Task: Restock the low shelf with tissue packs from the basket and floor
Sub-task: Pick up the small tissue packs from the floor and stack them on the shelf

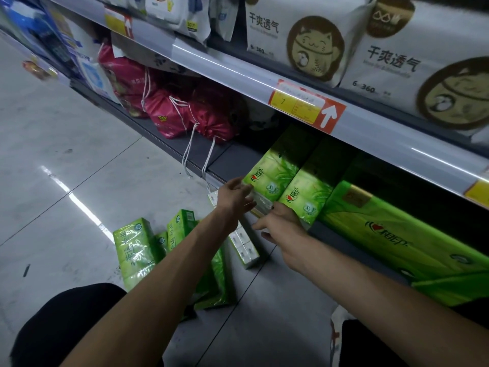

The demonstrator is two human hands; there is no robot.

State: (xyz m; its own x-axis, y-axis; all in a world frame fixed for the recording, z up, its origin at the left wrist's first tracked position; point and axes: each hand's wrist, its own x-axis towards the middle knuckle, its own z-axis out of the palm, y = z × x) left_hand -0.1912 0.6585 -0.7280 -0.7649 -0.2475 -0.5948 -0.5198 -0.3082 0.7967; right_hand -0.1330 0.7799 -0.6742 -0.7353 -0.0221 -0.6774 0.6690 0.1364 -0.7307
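Two green tissue packs stand side by side on the low shelf [232, 157], the left pack [275, 168] and the right pack [309, 194]. My left hand [235, 194] touches the left pack's front left corner with fingers spread. My right hand [280, 223] presses against the lower front of both packs, fingers apart. More green tissue packs [137, 250] lie on the floor below my left forearm, and a white-ended pack [244, 247] rests against the shelf base. Whether either hand grips a pack is unclear.
Larger green packs [397, 234] fill the low shelf to the right. Red drawstring bags [169, 115] sit on the shelf to the left, cords hanging over the edge. The upper shelf rail [238, 75] overhangs with price tags. Grey tiled floor [66, 154] stretches left.
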